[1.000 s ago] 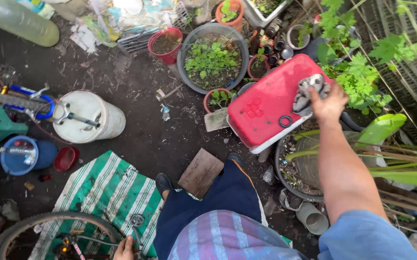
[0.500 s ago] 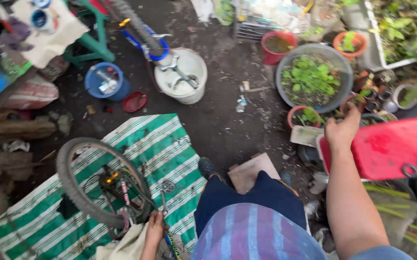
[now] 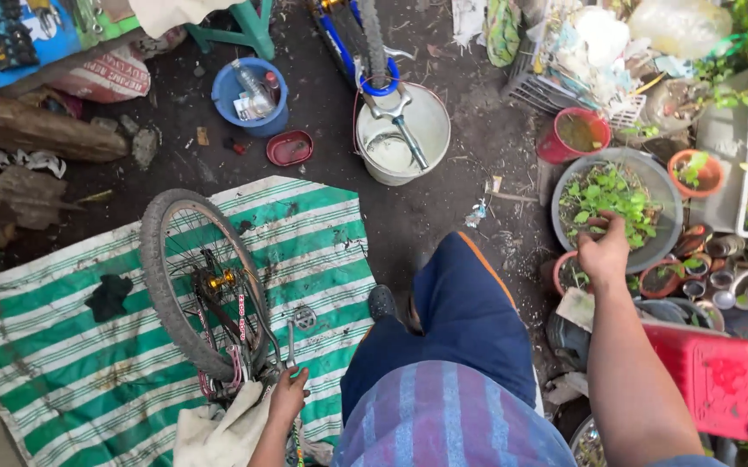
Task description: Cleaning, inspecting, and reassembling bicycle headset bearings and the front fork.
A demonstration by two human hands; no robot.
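Dirt yard floor, striped mat (image 3: 63, 346) laid out. Left hand (image 3: 287, 396), fingers closed, grips the bicycle frame (image 3: 244, 363); wheel (image 3: 192, 277) remains mounted. Right hand (image 3: 603, 251), fingers curled, reaches over potted plants (image 3: 607, 195).

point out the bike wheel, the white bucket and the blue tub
bike wheel (image 3: 151, 285), head view, on the tyre's left side
white bucket (image 3: 432, 130), head view, on its right rim
blue tub (image 3: 222, 97), head view, on its left rim
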